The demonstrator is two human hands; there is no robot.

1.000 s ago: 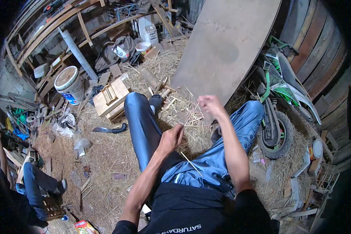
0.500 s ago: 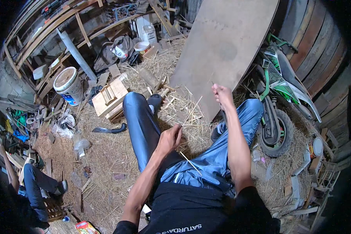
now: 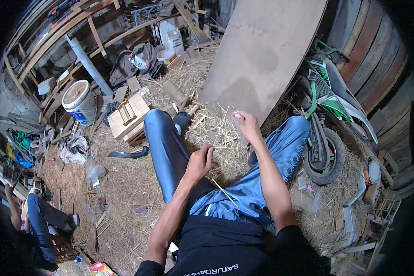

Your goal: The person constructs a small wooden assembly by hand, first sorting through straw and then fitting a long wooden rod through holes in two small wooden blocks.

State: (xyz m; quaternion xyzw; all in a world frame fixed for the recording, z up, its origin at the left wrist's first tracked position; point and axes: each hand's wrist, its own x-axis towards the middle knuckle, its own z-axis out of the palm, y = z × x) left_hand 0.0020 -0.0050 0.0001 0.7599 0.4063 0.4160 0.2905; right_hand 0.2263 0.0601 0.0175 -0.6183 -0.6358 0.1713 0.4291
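Note:
My left hand (image 3: 200, 163) is closed above my left thigh, thumb up, pinching what looks like a thin wooden strip (image 3: 225, 147) that is hard to tell from the litter behind it. Ahead and to the right, my right hand (image 3: 247, 125) is closed on a thin knife-like tool (image 3: 235, 110); only its tip shows beyond the fingers. The hands are apart. Across my lap lies a slender pale stick (image 3: 224, 192). Between my feet, split sticks and shavings (image 3: 211, 125) are heaped on the floor.
A large brown board (image 3: 257, 55) slopes ahead. At right stands a green-and-white motorbike (image 3: 324, 110). To the left are a wooden block (image 3: 129, 115), a dark curved sheath-like object (image 3: 129, 152) and a white bucket (image 3: 79, 102). Another person's leg (image 3: 43, 221) shows at lower left.
My right hand has come down and left, closer to my left hand, with the tool in it. My left hand has barely shifted. The person at lower left has moved an arm.

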